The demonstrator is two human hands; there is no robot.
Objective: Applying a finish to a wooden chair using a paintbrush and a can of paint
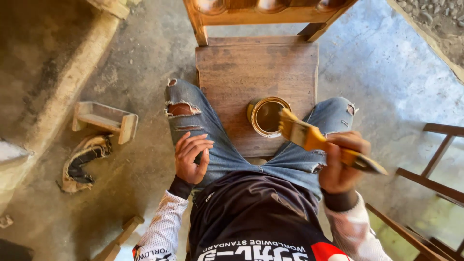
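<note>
I sit astride a worn wooden chair [251,67], looking down at its square seat between my knees, with grey concrete floor [377,72] all around. My ripped blue jeans [203,125] cover both thighs, which flank the seat's near edge. On the floor to my left lies a small wooden stool frame [104,120] on its side, with a worn sandal [82,162] just beside it. A small open tin of brown varnish [267,116] stands on the seat, near its right edge and toward me. My right hand [340,162] is closed around the handle of a flat paintbrush [316,140], its yellowish bristles hovering just over the tin's right rim. My left hand [192,157] rests on my left thigh, fingers loosely curled, holding nothing. To load the brush well, I judge it best to dip only the bristle tips and wipe the excess against the tin's inner rim, keeping the tin steady.
</note>
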